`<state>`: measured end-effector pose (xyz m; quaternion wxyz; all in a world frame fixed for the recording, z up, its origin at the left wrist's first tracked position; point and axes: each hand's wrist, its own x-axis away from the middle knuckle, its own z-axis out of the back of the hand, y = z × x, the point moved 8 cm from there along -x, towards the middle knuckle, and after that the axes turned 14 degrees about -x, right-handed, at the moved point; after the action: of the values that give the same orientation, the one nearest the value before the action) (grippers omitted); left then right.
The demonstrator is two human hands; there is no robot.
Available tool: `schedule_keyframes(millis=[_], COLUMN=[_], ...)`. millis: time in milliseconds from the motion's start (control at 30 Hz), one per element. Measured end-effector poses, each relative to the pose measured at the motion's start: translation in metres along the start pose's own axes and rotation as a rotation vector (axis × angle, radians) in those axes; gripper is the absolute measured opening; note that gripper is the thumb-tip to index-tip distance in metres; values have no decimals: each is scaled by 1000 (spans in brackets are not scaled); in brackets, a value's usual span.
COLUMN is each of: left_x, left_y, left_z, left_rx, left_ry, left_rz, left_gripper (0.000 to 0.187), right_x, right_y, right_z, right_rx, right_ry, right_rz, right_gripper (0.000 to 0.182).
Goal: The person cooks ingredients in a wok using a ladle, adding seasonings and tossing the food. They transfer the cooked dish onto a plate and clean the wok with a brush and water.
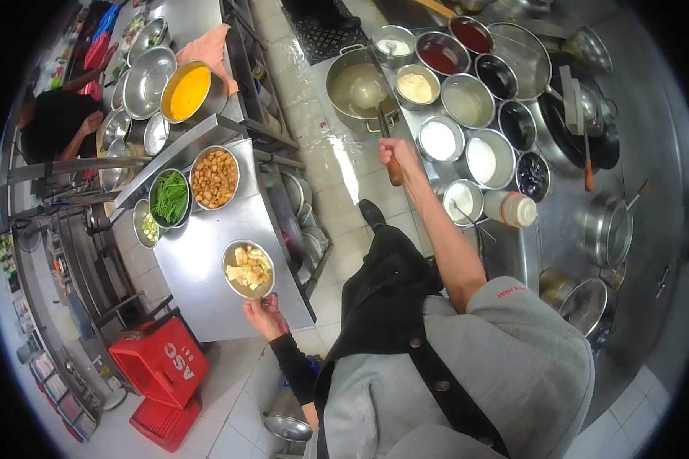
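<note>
My left hand [265, 315] grips the near rim of a small metal bowl [230, 284] over the steel table. Pale yellow chunks of food [249, 268] with browned edges lie in it. My right hand [399, 159] is closed round the wooden handle of a ladle [386, 131]. The ladle's round head is at a large two-handled pot [337, 107] of cloudy liquid, which stands low beside the counter. Farther along the steel table, a bowl of browned cubes [214, 177] and a bowl of cut green vegetables [169, 198] stand side by side.
Several seasoning pots stand on the right counter, with white powder [438, 141] and red sauce [443, 55] among them. A wok [601, 145] sits beyond. A pot of orange liquid [189, 92] is at upper left, near another person [61, 122]. Red crates [159, 359] stand lower left.
</note>
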<state>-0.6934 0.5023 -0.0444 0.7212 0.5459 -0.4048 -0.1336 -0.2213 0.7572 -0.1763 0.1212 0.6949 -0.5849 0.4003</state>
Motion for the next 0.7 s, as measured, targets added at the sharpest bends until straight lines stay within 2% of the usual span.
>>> schedule_keyframes(millis=[67,167,300,467,600,700], left_x=[7,16,34,77,151,224], left_y=[5,-1,-3,-7,-2,0], left_z=[-8,-12,-29,-77,-121,-149], left_rx=[-28,-38,-172,-168,-238,-306], left_ry=[-66,-203,-348,-649,-828,-976], left_rz=[-1,-35,-82,-130,-166,-165], left_gripper=[8,9,11,15,14,11], right_x=[39,113,228,389,527,622], right_y=[4,19,35,41,31,26], right_z=[-1,-1,-3,15,51,93], right_rx=[-178,-307,-415,-535,-547,-560], right_ry=[-147,-203,-327,-424,-485,-429], right_rz=[-99,-198,-258,-293,-198,-40], right_gripper=[10,14,19,23,25,28])
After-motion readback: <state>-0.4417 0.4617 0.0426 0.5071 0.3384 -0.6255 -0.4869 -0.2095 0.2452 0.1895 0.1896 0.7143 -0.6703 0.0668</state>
